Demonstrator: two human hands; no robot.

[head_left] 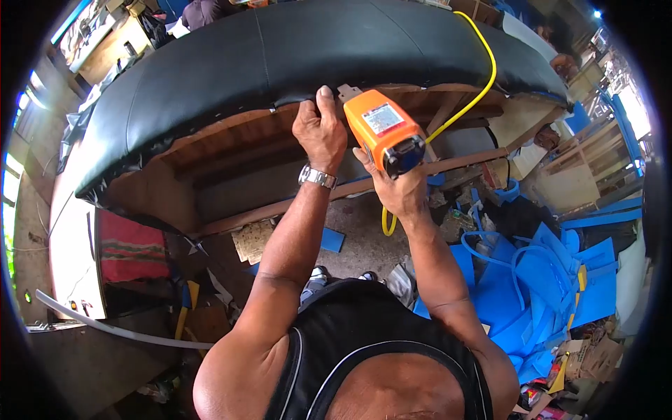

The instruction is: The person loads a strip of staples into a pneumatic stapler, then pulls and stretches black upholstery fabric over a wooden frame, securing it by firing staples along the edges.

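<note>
A black leather-like cover (210,52) with stitched seams stretches over a long curved wooden sofa frame (231,157). At the middle of its lower edge, my left hand (320,136) is closed on the cover, thumb pointing up; a metal watch (317,176) circles that wrist. My right hand (402,192) grips an orange staple gun (378,122) from below. Its metal nose touches or nearly touches the cover's edge, just right of my left thumb. How my right fingers wrap the handle is mostly hidden behind the tool's body.
A yellow air hose (490,59) runs from the staple gun over the cover. Blue sheet offcuts (525,280) heap on the floor at right. A red striped cloth (133,245) lies at left beside a grey tube (126,332). Part of another person (203,12) shows at top.
</note>
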